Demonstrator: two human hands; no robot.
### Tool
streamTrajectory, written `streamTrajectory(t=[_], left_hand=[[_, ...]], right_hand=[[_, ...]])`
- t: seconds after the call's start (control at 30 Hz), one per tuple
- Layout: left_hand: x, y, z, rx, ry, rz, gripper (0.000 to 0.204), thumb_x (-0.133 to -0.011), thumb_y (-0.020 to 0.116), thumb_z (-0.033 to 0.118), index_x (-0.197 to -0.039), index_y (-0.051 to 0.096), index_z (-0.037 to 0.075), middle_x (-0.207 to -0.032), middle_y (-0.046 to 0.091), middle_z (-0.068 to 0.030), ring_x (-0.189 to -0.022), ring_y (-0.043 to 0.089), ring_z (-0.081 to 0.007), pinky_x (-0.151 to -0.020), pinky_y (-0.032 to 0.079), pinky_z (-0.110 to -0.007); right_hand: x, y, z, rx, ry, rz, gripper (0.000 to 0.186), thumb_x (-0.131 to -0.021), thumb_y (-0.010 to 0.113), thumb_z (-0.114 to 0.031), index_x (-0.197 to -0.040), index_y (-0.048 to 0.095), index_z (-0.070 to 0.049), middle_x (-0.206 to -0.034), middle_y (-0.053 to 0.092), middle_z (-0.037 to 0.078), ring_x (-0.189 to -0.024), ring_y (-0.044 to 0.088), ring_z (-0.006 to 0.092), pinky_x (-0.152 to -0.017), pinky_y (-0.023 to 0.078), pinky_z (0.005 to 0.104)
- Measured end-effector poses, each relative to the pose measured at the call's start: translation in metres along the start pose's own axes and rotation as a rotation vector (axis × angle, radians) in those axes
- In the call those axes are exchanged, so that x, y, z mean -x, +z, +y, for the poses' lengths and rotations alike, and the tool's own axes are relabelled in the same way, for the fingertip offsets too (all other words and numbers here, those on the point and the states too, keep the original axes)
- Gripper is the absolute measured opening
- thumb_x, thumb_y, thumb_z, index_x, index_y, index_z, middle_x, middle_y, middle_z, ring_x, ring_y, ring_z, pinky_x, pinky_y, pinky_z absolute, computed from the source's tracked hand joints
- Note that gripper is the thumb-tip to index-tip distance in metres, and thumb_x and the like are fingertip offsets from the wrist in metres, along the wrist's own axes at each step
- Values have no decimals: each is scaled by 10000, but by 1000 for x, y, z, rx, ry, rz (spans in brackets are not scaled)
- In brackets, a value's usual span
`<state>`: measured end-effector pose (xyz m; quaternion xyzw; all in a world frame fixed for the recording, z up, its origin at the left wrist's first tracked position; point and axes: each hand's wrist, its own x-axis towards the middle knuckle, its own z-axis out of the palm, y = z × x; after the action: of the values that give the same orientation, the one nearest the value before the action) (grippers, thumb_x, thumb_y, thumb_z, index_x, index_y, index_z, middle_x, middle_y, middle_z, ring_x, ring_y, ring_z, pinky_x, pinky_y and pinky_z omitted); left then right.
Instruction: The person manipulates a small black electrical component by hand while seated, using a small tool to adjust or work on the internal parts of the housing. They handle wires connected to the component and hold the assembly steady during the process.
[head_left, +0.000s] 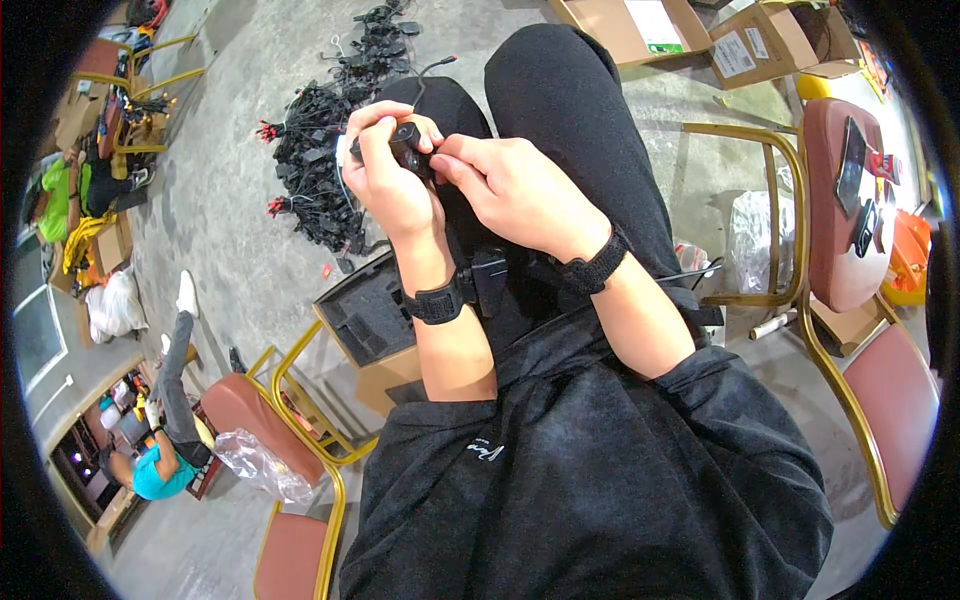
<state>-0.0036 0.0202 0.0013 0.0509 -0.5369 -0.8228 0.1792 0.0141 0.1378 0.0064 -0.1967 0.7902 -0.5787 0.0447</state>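
Observation:
Above my lap, my left hand (pixel 388 185) is closed round a small black device (pixel 405 138) with a round, lens-like end; its exact kind is unclear. A thin dark cable (pixel 420 82) with a reddish tip sticks up just beyond my left fingers. My right hand (pixel 520 190) pinches at the device's right side, thumb and forefinger pressed together. Whatever small part lies between those fingertips is hidden. Black straps circle both my wrists. On the floor beyond my left hand lies a heap of black cabled parts (pixel 315 165), some with red tips.
An open box with a dark insert (pixel 370 310) stands by my left forearm. Chairs flank me: a left one (pixel 260 420) with clear plastic, a right one (pixel 840 200) bearing a phone-like device (pixel 851 165). Cardboard boxes (pixel 750 48) stand far right. Other people are at the left.

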Motion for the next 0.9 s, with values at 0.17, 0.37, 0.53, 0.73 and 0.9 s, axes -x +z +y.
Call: streamTrajectory(t=[0.17,0.37,0.53,0.73,0.9], left_hand=[[0,2,0,43,16,1,140,-824,438,64,-782,532,-30,-599,494,-92,-512,494,-165,-522,418,-274],[1,3,1,-32,-12,16,169,-820,432,108,-775,524,-27,-579,470,-100,-554,462,-188,-581,424,-314],[0,2,0,-13,-12,1,161,-826,430,108,-790,521,-19,-576,468,-104,-560,462,-189,-583,424,-317],[0,1,-1,59,-2,10,128,-823,440,63,-787,527,-24,-589,495,-94,-514,497,-161,-520,418,-272],[0,1,-2,48,9,4,132,-823,444,68,-781,527,-26,-593,499,-94,-515,498,-160,-520,416,-270]], right_hand=[[1,1,0,0,-6,11,223,-891,477,-222,-868,581,-26,-769,610,197,-720,598,358,-635,480,431],[1,-2,-4,-22,9,33,199,-882,499,-227,-882,594,-52,-751,615,173,-691,601,350,-610,485,422],[0,0,-1,-2,-55,58,201,-879,503,-232,-876,594,-54,-733,614,169,-676,601,349,-603,486,422],[1,1,1,60,-14,27,222,-883,489,-240,-860,587,-42,-742,617,173,-683,603,349,-607,484,430],[1,1,1,71,-42,30,221,-885,485,-242,-876,586,-45,-740,620,169,-693,606,342,-616,486,429]])
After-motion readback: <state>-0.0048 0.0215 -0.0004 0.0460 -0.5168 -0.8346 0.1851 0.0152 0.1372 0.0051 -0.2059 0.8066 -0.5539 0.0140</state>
